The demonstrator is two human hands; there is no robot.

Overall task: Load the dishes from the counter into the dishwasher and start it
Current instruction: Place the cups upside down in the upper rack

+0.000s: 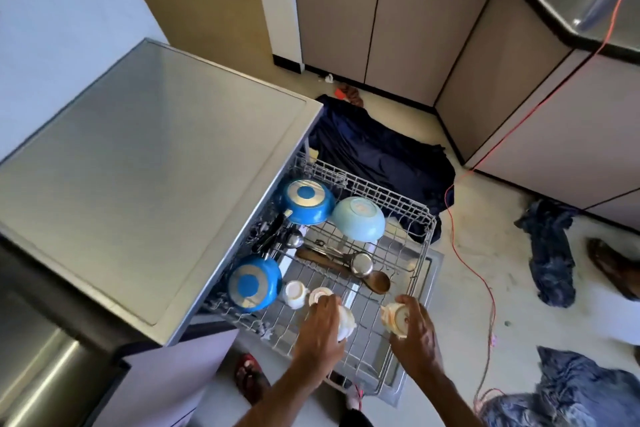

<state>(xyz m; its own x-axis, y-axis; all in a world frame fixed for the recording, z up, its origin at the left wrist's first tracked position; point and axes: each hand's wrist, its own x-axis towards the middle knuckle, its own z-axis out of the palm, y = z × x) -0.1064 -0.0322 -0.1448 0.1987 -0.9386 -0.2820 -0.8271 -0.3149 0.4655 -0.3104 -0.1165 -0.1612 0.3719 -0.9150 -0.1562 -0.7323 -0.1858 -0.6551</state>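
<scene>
While both hands reach over the pulled-out dishwasher rack (420,246), left hand (322,333) has fingers curled around a white cup (346,322). Right hand (417,329) grips another cup (394,317), both upside down at the rack's near end.

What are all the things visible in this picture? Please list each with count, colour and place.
dishwasher rack: 1, grey wire, pulled out
pans: 2, blue, upside down, rack's left side
bowl: 1, light blue, upside down, rack's far part
wooden spoon: 1, brown, rack's middle
cups: 4, white, rack's near part, two held
orange cable: 1, floor, right
dark cloths: several, floor
hands: left and right, each on a cup
</scene>
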